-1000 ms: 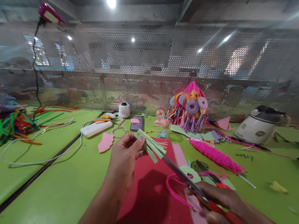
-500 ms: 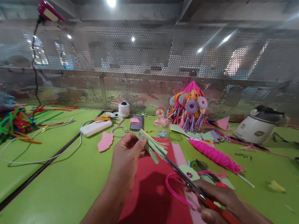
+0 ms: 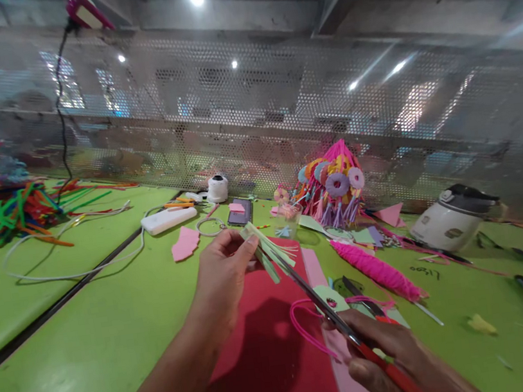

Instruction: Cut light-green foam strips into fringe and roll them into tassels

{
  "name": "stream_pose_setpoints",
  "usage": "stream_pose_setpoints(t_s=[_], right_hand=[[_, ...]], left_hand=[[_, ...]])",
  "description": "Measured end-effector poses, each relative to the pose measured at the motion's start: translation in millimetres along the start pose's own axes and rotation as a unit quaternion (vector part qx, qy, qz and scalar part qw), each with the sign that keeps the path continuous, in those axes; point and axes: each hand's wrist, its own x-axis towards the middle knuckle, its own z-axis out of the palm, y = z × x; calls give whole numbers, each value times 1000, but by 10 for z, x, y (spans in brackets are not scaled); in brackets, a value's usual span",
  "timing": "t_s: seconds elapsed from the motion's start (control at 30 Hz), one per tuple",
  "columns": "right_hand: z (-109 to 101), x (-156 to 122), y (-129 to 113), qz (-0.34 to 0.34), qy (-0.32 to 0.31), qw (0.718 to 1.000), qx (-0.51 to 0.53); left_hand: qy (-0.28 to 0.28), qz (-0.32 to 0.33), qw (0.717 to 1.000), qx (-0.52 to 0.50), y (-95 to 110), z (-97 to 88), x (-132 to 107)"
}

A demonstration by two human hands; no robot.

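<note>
Scissors [image 3: 329, 311] sit gripped in the person's right hand [image 3: 385, 347], fingers curled round the red handle, the blades slanting up and away towards the left. Their tip meets a pale green paper fringe [image 3: 272, 254], which the left hand [image 3: 221, 273] pinches by its uncut end between thumb and fingers, strips fanning out to the right. Whether the blades are quite together I can't make out from here. All this is held up over a red sheet [image 3: 259, 352] on the green table [image 3: 129, 331], with the shadow falling across it. Along the sheet's right edge runs a pink strip [image 3: 353, 381], and a loop of pink cord [image 3: 293, 319] lies near the blades, beside a pale green disc [image 3: 338, 300]. Further right there's a fluffy bright pink bundle [image 3: 376, 269], then a white and dark-grey kettle [image 3: 448, 225]. Beyond the left hand I see a phone [image 3: 245, 215] with a pink scrap on it, a white power strip [image 3: 169, 220], and some pink paper [image 3: 185, 243] nearer the person
</note>
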Motion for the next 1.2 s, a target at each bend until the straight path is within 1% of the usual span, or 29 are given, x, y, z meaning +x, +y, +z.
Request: stream_pose_setpoints(t_s=[0.4, 0.53, 0.73, 0.87, 1.2], right_hand=[[-16, -6, -18, 0, -9, 1000, 3], [-3, -8, 28, -24, -13, 999, 20], [30, -13, 92, -7, -17, 1000, 7], [28, -10, 75, -23, -1, 1000, 5], [28, -23, 58, -36, 27, 999, -13]], left_hand=[[-9, -17, 1000, -13, 13, -8, -6], [-30, -37, 998, -35, 19, -24, -4], [-39, -40, 998, -39, 30, -28, -14], [-41, -41, 998, -36, 29, -27, -15], [-49, -38, 997, -41, 25, -35, -9]])
